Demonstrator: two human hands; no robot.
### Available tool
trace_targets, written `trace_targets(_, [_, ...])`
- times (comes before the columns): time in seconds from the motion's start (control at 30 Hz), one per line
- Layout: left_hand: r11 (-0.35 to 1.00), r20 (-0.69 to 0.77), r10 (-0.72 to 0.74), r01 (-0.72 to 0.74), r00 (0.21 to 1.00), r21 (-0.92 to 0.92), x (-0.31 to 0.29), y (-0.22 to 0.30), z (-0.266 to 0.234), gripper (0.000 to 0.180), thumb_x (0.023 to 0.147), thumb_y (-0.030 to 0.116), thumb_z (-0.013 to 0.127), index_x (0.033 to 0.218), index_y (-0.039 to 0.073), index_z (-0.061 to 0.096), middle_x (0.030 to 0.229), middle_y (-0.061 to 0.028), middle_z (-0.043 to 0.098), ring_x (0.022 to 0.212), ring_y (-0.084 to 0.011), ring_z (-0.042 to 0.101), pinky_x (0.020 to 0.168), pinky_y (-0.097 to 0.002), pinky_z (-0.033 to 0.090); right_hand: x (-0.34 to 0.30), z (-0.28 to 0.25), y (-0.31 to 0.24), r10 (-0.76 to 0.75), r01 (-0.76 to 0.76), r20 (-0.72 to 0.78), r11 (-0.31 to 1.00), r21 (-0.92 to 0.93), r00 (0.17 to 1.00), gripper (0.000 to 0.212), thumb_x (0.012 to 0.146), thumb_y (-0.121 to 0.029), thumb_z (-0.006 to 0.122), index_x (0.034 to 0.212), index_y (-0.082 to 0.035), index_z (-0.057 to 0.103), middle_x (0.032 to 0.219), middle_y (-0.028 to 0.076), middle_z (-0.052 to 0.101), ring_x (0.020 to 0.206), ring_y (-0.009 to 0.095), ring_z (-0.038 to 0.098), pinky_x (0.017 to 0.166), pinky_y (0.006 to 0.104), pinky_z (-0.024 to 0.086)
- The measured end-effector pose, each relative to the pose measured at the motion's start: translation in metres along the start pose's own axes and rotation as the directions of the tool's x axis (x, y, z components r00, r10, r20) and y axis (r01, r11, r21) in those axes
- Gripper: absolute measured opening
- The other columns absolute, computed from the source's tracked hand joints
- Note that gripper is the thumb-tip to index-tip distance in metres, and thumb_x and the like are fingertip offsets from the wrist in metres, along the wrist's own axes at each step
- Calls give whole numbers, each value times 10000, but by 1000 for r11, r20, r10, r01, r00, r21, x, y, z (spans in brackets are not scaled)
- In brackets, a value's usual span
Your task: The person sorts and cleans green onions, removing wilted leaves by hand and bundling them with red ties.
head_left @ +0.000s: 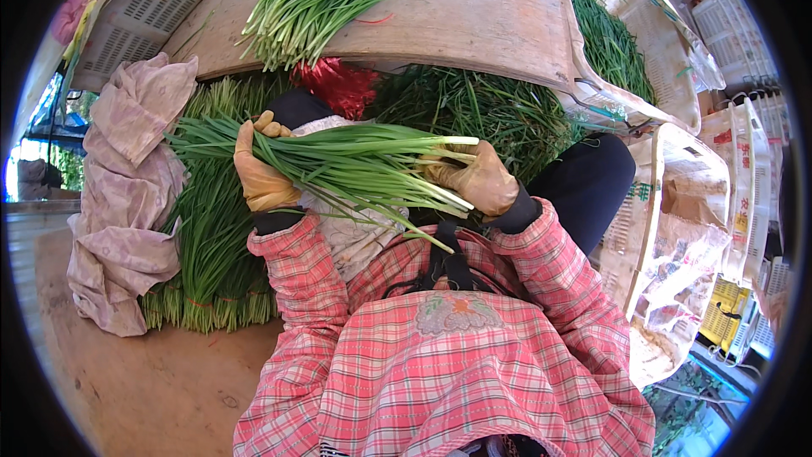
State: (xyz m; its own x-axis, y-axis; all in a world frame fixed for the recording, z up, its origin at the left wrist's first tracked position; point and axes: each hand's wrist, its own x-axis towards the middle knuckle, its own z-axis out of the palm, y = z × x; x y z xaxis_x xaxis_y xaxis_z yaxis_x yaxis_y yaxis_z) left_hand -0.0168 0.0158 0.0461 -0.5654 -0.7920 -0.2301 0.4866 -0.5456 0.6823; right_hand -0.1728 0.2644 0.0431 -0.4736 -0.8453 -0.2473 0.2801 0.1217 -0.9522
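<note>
A loose bunch of garlic chives (355,161) lies crosswise above my lap, its pale stem ends to the right and its green leaf tips to the left. My left hand (264,173), in a tan glove, is closed round the leafy part, with the thumb side up. At the other end my right hand (480,182), gloved too, grips the pale stems; its fingertips are partly hidden behind them. Several stems droop below the bunch toward my jacket. A whitish cloth (359,237) covers part of my lap under the chives.
Ahead stands a wooden board (499,30) with a chive heap (330,4) on it. Tied chive bundles (211,245) are stacked at left beside a crumpled cloth (127,195). Red ties (338,89) hang under the board, near loose greens (482,114). Plastic crates (672,228) line the right.
</note>
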Motion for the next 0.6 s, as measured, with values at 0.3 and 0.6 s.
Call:
trace_targets(0.3, [994, -118, -1, -11, 993, -106, 16, 0, -27, 216, 931, 205, 488, 1009, 25, 577, 696, 1, 542, 618, -125, 527, 578, -272, 478, -18, -64, 29, 50, -99, -230, 973, -209, 972, 77, 853, -39, 609, 859, 36, 626, 784, 61, 651, 656, 96, 554, 633, 230, 462])
trace_targets(0.6, [995, -175, -8, -9, 985, -96, 17, -7, -22, 229, 939, 229, 474, 983, 47, 606, 686, -6, 550, 621, -121, 543, 563, -275, 482, 1, -19, -11, -10, 60, 177, 959, -275, 984, 412, 834, -268, 694, 1106, 33, 619, 1077, 89, 659, 903, 135, 601, 819, 268, 471])
